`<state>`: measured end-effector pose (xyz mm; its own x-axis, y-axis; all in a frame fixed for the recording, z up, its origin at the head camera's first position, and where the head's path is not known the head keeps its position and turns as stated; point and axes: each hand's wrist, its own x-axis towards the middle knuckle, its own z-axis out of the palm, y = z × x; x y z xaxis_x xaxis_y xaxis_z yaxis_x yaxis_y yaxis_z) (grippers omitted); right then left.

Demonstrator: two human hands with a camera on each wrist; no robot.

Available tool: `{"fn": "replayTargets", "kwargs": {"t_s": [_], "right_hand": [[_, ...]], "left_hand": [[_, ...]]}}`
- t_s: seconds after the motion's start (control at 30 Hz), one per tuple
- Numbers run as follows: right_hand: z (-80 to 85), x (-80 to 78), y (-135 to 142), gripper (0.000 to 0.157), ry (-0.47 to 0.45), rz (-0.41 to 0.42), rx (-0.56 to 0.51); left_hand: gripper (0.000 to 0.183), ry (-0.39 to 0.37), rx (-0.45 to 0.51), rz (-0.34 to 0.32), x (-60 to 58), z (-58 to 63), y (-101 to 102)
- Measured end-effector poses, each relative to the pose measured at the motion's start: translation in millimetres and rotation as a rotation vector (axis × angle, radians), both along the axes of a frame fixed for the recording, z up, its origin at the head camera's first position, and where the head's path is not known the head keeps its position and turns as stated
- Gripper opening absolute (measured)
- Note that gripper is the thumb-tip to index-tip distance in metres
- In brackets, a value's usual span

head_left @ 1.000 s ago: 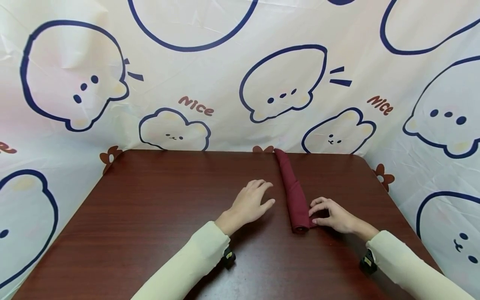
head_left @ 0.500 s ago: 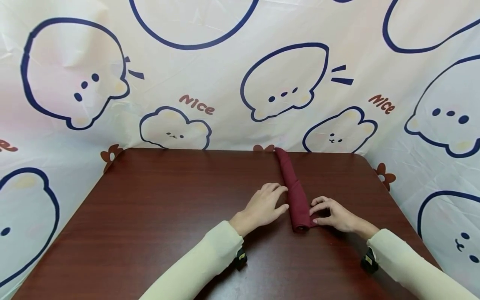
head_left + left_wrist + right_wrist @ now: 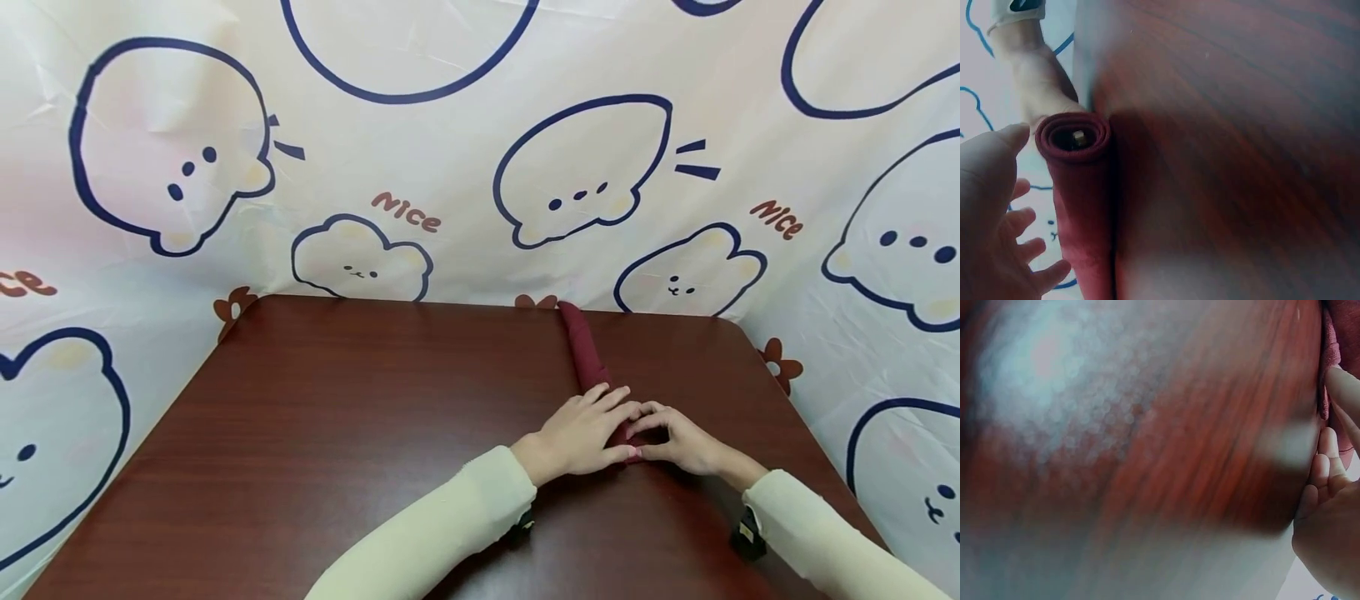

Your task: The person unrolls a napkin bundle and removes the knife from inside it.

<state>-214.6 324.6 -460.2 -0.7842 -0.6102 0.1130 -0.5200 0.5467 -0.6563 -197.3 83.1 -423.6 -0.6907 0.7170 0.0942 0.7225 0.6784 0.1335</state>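
Left hand [image 3: 581, 435] spread loosely over the rolled maroon cloth [image 3: 582, 346], right of centre on the worktop [image 3: 337, 400]; right hand [image 3: 690, 443] curves its grip at the cloth's edge, pinching or not impossible to tell.

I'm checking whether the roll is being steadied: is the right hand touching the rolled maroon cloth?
Touching. The right wrist view shows it: the right hand has a fingertip against the edge of the rolled maroon cloth, with no gap there.

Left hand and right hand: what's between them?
Part of a rolled red cloth shows between the left hand and right hand in the head view.
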Motion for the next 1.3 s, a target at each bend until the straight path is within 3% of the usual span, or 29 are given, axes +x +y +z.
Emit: {"fn": "replayTargets", "kwargs": {"t_s": [0.3, 0.6, 0.87, 1.13, 1.3], "right_hand": [[-5.8, -1.7, 2.2, 0.020, 0.016, -0.017, 0.020], [-6.8, 0.1, 2.3, 0.019, 0.009, -0.021, 0.036], [-0.6, -2.3, -0.4, 0.016, -0.019, -0.025, 0.040], [1.5, -2.1, -5.5, 0.014, -0.077, -0.036, 0.052], [3.6, -1.9, -1.2, 0.014, -0.093, -0.049, 0.073]], "left_hand": [[0.061, -0.072, -0.095, 0.029, 1.5, -9.5, 1.2], [0.058, -0.048, -0.117, 0.042, 2.6, -13.1, -12.6], [0.058, -0.047, -0.084, 0.054, 2.8, -11.5, -34.9], [0.059, -0.123, -0.053, 0.082, 4.0, -6.4, -66.0], [0.052, -0.135, 0.017, 0.070, 1.8, -4.1, -69.6]]}}
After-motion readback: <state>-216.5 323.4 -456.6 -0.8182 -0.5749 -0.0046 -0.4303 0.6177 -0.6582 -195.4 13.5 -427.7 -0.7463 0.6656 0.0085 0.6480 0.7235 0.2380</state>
